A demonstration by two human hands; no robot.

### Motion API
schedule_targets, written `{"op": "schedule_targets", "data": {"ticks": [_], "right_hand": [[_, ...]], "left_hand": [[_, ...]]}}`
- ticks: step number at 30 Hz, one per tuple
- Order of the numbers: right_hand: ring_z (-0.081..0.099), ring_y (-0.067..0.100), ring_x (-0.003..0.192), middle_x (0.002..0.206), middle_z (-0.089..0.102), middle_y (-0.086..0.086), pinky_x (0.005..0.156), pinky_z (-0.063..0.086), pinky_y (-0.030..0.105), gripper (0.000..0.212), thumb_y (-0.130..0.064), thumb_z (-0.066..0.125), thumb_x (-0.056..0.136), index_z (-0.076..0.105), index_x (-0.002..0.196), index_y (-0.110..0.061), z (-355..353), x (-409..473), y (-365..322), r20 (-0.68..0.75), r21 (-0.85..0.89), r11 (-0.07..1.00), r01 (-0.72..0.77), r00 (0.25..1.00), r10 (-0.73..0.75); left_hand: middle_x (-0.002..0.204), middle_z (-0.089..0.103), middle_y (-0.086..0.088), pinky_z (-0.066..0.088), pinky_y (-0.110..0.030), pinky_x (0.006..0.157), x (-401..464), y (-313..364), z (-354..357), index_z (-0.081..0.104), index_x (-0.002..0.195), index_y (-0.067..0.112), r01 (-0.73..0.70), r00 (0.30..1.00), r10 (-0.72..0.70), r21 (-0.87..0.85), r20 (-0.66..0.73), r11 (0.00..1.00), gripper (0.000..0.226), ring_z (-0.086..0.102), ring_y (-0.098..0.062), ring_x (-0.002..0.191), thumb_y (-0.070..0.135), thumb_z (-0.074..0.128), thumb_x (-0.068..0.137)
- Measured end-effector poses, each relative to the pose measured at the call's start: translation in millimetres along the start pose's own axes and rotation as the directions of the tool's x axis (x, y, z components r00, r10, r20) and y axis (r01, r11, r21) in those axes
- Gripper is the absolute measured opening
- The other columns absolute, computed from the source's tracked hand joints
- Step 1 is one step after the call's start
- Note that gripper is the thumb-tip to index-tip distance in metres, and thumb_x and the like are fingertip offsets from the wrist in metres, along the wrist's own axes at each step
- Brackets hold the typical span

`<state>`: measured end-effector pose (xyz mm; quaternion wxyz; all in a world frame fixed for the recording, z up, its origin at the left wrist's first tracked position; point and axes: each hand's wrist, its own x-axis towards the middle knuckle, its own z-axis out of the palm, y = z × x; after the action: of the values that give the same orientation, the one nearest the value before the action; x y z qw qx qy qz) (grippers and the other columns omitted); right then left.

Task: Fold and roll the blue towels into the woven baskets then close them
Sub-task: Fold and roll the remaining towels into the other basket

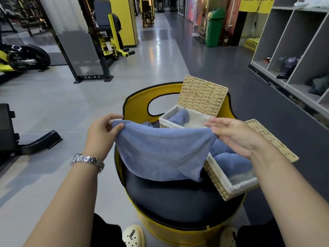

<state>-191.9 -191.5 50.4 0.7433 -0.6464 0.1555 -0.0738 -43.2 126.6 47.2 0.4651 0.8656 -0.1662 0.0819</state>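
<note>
I see my left hand (102, 130) and right hand (236, 135) spread apart, each pinching a top corner of a blue terry towel (163, 154) hanging over the round yellow chair with dark cushion (178, 202). At 12 o'clock stands an open lidded woven straw basket (197, 104); at 3 o'clock, a second woven basket (231, 179) holds rolled blue towels (229, 157).

Glossy grey floor (160, 50) — gym machines (106, 36); cubby shelves (293, 50)
</note>
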Motion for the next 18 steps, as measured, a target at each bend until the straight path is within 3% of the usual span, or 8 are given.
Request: {"op": "schedule_targets", "data": {"ticks": [2,4,6,8,11,13,15,18], "right_hand": [[0.067,0.012,0.097,0.11,0.069,0.011,0.08,0.055,0.018,0.028,0.008,0.062,0.084,0.066,0.106,-0.008,0,-2,-1,0.013,-0.109,0.994,0.027,1.0,-0.026],[0.067,0.012,0.096,0.101,0.072,0.004,0.082,0.055,0.021,0.026,0.004,0.068,0.081,0.07,0.097,-0.016,0,-1,-1,-0.091,-0.386,0.917,0.105,0.984,-0.151],[0.068,0.014,0.091,0.094,0.071,-0.003,0.081,0.055,0.027,0.023,-0.001,0.068,0.082,0.072,0.091,-0.022,1,0,-2,-0.203,-0.586,0.802,0.114,0.938,-0.281],[0.066,0.014,0.084,0.092,0.07,-0.001,0.07,0.053,0.019,0.022,-0.001,0.064,0.084,0.071,0.092,-0.02,4,1,-5,-0.25,-0.683,0.713,0.161,0.865,-0.434],[0.063,0.011,0.08,0.091,0.068,0.001,0.061,0.044,0.003,0.022,0.001,0.06,0.084,0.07,0.09,-0.018,7,0,-11,-0.264,-0.684,0.672,0.283,0.763,-0.59],[0.063,0.012,0.076,0.085,0.069,0.002,0.067,0.049,0.012,0.021,-0.001,0.062,0.083,0.068,0.083,-0.021,7,0,-14,-0.305,-0.661,0.683,0.311,0.72,-0.623],[0.063,0.021,0.071,0.078,0.068,0.003,0.067,0.053,0.029,0.019,-0.005,0.062,0.084,0.067,0.08,-0.022,7,0,-16,-0.343,-0.662,0.691,0.291,0.702,-0.624],[0.062,0.026,0.071,0.076,0.066,0.0,0.067,0.052,0.036,0.017,-0.005,0.061,0.084,0.065,0.08,-0.022,8,1,-19,-0.346,-0.654,0.693,0.302,0.696,-0.63]], "left_hand": [[0.078,0.064,0.013,0.043,-0.021,0.062,0,-2,-1,0.062,0.087,0.038,-0.001,1.0,0.001,0.032,-0.013,0.999,0.018,0.06,-0.006,0.072,0.02,0.064,0.087],[0.08,0.064,0.016,0.043,-0.017,0.065,1,-2,-3,0.063,0.084,0.037,0.009,0.999,-0.008,0.034,-0.04,0.999,0.014,0.061,-0.002,0.076,0.023,0.065,0.086],[0.086,0.066,0.018,0.047,-0.012,0.071,1,1,-5,0.066,0.087,0.038,0.053,0.998,-0.056,-0.084,-0.04,0.995,0.015,0.062,0.006,0.079,0.024,0.069,0.084],[0.092,0.069,0.012,0.052,-0.009,0.075,0,4,-7,0.066,0.096,0.039,0.066,0.998,-0.064,-0.206,0.015,0.976,0.027,0.064,0.004,0.083,0.018,0.073,0.081],[0.097,0.07,0.008,0.051,-0.008,0.075,0,9,-8,0.064,0.104,0.037,0.025,1.0,-0.022,-0.199,0.018,0.98,0.037,0.066,-0.005,0.087,0.009,0.071,0.081],[0.093,0.069,0.005,0.049,-0.011,0.075,-1,12,-7,0.065,0.105,0.034,-0.027,0.999,0.023,-0.093,-0.048,0.995,0.029,0.064,-0.005,0.084,0.013,0.067,0.085],[0.088,0.066,0.004,0.043,-0.006,0.07,-3,17,-4,0.066,0.107,0.028,-0.063,0.994,0.063,0.0,-0.091,0.998,0.023,0.06,0.0,0.079,0.015,0.064,0.088],[0.082,0.06,0.007,0.039,-0.005,0.06,-3,21,-1,0.065,0.1,0.028,-0.071,0.988,0.078,0.056,-0.132,0.996,0.016,0.056,0.0,0.072,0.017,0.059,0.091]]}}
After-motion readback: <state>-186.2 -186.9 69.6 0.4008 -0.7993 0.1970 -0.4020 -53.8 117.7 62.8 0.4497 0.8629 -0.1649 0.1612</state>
